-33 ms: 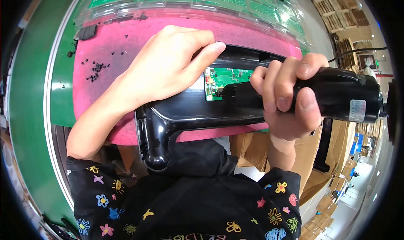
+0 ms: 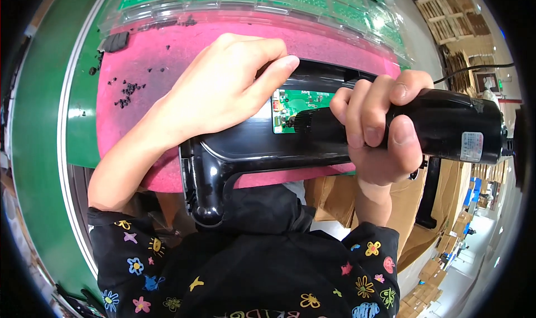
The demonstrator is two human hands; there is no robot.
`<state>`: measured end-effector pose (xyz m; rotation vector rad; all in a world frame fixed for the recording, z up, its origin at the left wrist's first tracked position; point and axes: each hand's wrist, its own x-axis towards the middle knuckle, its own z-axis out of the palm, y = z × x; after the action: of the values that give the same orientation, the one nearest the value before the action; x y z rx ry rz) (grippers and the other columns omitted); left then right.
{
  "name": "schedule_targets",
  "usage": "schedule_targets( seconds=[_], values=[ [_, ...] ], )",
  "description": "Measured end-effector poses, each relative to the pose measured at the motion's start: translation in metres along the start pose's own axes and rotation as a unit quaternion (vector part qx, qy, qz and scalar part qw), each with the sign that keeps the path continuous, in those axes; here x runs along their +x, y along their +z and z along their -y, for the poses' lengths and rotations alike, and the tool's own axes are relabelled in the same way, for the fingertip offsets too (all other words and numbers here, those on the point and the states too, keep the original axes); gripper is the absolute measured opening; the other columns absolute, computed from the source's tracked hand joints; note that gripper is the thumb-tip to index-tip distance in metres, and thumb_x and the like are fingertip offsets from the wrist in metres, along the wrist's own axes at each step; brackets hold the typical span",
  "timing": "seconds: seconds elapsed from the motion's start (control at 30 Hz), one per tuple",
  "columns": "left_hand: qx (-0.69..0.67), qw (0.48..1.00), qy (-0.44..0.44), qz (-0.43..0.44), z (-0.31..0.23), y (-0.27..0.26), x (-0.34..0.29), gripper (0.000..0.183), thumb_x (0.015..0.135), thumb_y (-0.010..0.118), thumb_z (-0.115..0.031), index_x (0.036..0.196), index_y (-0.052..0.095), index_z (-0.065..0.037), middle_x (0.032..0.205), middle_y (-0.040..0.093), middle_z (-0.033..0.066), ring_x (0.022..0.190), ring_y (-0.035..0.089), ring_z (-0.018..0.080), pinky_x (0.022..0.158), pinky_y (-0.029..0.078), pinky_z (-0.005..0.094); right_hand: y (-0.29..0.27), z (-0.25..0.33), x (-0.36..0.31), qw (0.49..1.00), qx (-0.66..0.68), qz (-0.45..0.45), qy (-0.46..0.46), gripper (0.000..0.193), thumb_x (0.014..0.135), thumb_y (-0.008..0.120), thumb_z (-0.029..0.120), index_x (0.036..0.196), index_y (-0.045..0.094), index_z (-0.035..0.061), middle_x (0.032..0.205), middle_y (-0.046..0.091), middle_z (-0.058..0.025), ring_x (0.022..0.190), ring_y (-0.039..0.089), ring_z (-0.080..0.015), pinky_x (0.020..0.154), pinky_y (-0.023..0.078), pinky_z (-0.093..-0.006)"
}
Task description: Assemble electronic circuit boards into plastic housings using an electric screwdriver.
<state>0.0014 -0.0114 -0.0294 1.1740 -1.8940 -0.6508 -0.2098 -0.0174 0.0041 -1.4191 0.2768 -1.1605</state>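
Note:
A black plastic housing (image 2: 251, 149) lies across a pink mat, with a rounded leg at its near left. Set into it is a green circuit board (image 2: 306, 99), partly covered. My left hand (image 2: 226, 86) is closed over the housing's far left edge, thumb and index finger together; its other fingertips are hidden. My right hand (image 2: 382, 125) is wrapped round a black cylindrical tool (image 2: 446, 120) that looks like a hair dryer, with a pale label near its rear end. The tool's ribbed front end points left, over the board; I cannot tell whether it touches.
On the pink mat (image 2: 151, 56) lie black crumbs (image 2: 129, 94) and a dark grey lump (image 2: 116, 42). Clear plastic trays (image 2: 257, 10) of green boards line the far side. A black cable (image 2: 474, 67) runs off right, and cardboard (image 2: 329, 198) stands near right.
My right hand and the black tool have shifted very slightly left. My left hand and the housing stay in place.

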Motion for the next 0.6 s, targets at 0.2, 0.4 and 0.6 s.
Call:
schedule_targets(
  seconds=[0.2,0.4,0.6],
  values=[
    [0.033,0.997,0.059,-0.042,0.006,0.004,-0.002,0.017,0.094,0.062,-0.014,0.092,0.056,0.002,0.078,0.058,0.0134,0.068,0.058,0.0251,0.061,0.046,0.0343,0.011,0.007,0.005,0.999,-0.011,0.034,0.036,0.029,0.089,0.066,0.022,0.108,0.047,0.0117,0.067,0.048,0.0016,0.051,0.043,-0.0112,0.060,0.036,-0.0317],
    [0.054,0.997,0.056,-0.020,0.012,0.006,-0.005,0.014,0.087,0.068,-0.007,0.094,0.057,0.000,0.083,0.059,0.0135,0.074,0.062,0.0300,0.065,0.050,0.0383,0.012,0.003,0.007,0.998,-0.036,0.053,0.020,0.033,0.087,0.071,0.025,0.104,0.044,0.0128,0.064,0.049,0.0033,0.049,0.046,-0.0108,0.055,0.037,-0.0298],
    [0.098,0.991,0.087,-0.027,0.014,0.007,-0.007,0.012,0.084,0.069,-0.007,0.092,0.062,-0.002,0.082,0.061,0.0120,0.074,0.063,0.0350,0.061,0.050,0.0408,0.002,0.001,0.012,0.994,0.006,0.111,0.006,0.036,0.082,0.076,0.019,0.101,0.046,0.0131,0.062,0.053,0.0037,0.046,0.050,-0.0101,0.049,0.038,-0.0283]
  ],
)
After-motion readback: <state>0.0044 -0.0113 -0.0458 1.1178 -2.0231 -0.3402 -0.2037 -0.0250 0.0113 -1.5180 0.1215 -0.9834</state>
